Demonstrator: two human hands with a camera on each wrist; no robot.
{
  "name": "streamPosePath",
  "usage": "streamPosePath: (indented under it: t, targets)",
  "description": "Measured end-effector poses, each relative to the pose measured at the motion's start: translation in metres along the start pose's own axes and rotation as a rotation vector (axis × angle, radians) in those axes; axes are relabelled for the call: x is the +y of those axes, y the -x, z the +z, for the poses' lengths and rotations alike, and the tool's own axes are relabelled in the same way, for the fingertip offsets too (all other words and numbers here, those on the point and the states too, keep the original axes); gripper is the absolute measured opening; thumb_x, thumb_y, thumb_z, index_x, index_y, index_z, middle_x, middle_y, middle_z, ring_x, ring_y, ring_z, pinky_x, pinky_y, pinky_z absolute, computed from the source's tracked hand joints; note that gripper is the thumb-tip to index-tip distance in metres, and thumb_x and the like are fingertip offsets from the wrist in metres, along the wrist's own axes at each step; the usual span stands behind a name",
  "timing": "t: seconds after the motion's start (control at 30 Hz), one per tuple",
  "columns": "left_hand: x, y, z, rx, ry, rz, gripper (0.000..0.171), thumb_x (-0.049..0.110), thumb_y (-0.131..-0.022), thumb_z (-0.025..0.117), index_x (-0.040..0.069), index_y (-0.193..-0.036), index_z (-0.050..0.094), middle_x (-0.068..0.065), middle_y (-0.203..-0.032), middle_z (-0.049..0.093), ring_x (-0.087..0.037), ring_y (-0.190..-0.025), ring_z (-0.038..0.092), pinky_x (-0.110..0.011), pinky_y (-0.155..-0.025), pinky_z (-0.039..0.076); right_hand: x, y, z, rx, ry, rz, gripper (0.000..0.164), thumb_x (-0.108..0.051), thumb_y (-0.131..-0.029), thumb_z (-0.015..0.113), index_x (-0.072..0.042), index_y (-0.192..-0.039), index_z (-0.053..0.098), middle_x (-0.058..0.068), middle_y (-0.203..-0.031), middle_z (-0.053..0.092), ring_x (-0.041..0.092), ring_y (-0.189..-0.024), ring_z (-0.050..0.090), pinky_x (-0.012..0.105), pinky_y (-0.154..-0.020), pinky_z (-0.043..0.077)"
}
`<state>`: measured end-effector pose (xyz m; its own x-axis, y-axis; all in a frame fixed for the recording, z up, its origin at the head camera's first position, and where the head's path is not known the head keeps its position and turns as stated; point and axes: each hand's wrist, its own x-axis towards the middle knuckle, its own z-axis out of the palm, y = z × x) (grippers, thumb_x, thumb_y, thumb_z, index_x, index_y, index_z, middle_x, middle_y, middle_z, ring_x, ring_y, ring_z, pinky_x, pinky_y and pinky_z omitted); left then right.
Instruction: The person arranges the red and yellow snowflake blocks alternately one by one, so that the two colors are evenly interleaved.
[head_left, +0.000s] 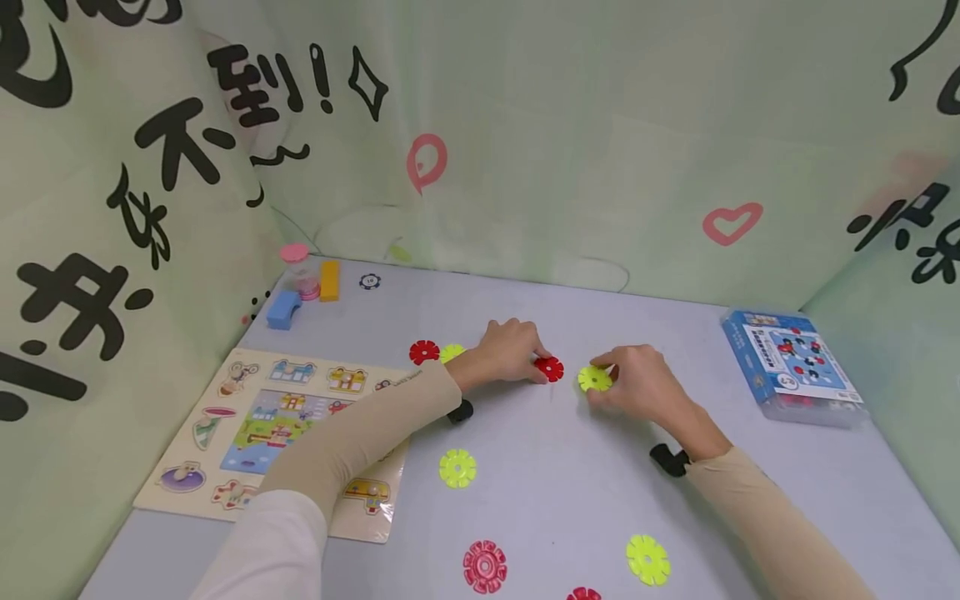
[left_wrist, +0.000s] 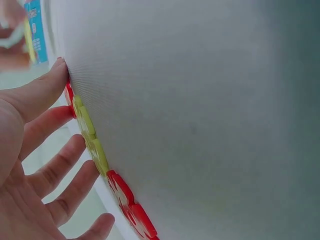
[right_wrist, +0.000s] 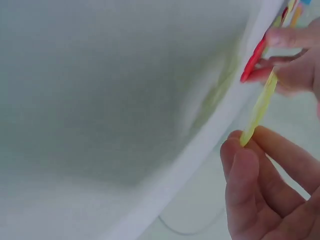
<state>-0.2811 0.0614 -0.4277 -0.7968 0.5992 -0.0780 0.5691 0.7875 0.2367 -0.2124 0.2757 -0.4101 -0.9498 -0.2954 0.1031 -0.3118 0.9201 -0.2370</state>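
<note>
My left hand (head_left: 504, 354) pinches the edge of a red notched snowflake disc (head_left: 551, 369) between thumb and index finger, low over the table. In the left wrist view its other fingers spread beside yellow-green discs (left_wrist: 97, 155), which run in a row to another red disc (left_wrist: 131, 205). From the head, that row's red disc (head_left: 424, 352) and a yellow-green one (head_left: 452, 352) show left of the hand, the rest hidden behind it. Just to the right, my right hand (head_left: 637, 383) pinches a yellow-green snowflake disc (head_left: 592, 378); in the right wrist view this disc (right_wrist: 260, 110) is edge-on, tilted above the table.
Loose discs lie nearer me: yellow-green (head_left: 457, 468), red (head_left: 485, 567) and another yellow-green (head_left: 648, 559). A picture puzzle board (head_left: 187, 417) lies under the left forearm. At the right is a blue box (head_left: 795, 362); blocks (head_left: 329, 281) and a pink-lidded jar (head_left: 300, 271) stand back left.
</note>
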Motion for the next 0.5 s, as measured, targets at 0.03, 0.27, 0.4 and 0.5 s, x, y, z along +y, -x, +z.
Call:
streamPosePath:
  t: [0.03, 0.27, 0.4, 0.5]
  targets:
    - [0.001, 0.0, 0.0, 0.0, 0.001, -0.003, 0.042, 0.05, -0.078, 0.072, 0.036, -0.117, 0.066, 0.007, -0.104, 0.058, -0.012, -0.094, 0.048, -0.041, -0.082, 0.04, 0.003, -0.007, 0.0, -0.012, -0.002, 0.011, 0.045, -0.031, -0.067, 0.081, -0.008, -0.104, 0.073, 0.005, -0.09, 0.072, 0.015, -0.073, 0.06, 0.026, -0.061, 0.046]
    - [0.004, 0.0, 0.0, 0.004, 0.013, 0.005, 0.041, 0.05, -0.078, 0.072, 0.037, -0.116, 0.067, 0.007, -0.103, 0.059, -0.012, -0.092, 0.049, -0.041, -0.081, 0.04, 0.004, -0.021, 0.005, -0.101, 0.005, -0.026, 0.042, -0.021, -0.075, 0.079, -0.004, -0.112, 0.07, 0.012, -0.097, 0.073, 0.023, -0.081, 0.065, 0.035, -0.07, 0.053]
    - [0.003, -0.001, -0.001, 0.011, -0.007, 0.001, 0.041, 0.05, -0.077, 0.072, 0.035, -0.115, 0.068, 0.008, -0.106, 0.061, -0.013, -0.093, 0.051, -0.04, -0.08, 0.041, -0.001, -0.02, 0.008, -0.126, 0.032, -0.054, 0.044, -0.02, -0.077, 0.078, -0.006, -0.118, 0.067, 0.012, -0.104, 0.072, 0.025, -0.087, 0.065, 0.04, -0.077, 0.053]
    - [0.002, -0.002, -0.001, 0.01, -0.005, 0.003, 0.041, 0.05, -0.077, 0.073, 0.034, -0.115, 0.069, 0.008, -0.107, 0.062, -0.013, -0.093, 0.051, -0.04, -0.08, 0.041, -0.003, -0.019, 0.009, -0.128, 0.06, -0.06, 0.043, -0.021, -0.078, 0.077, -0.008, -0.118, 0.067, 0.012, -0.105, 0.072, 0.024, -0.084, 0.063, 0.038, -0.075, 0.052]
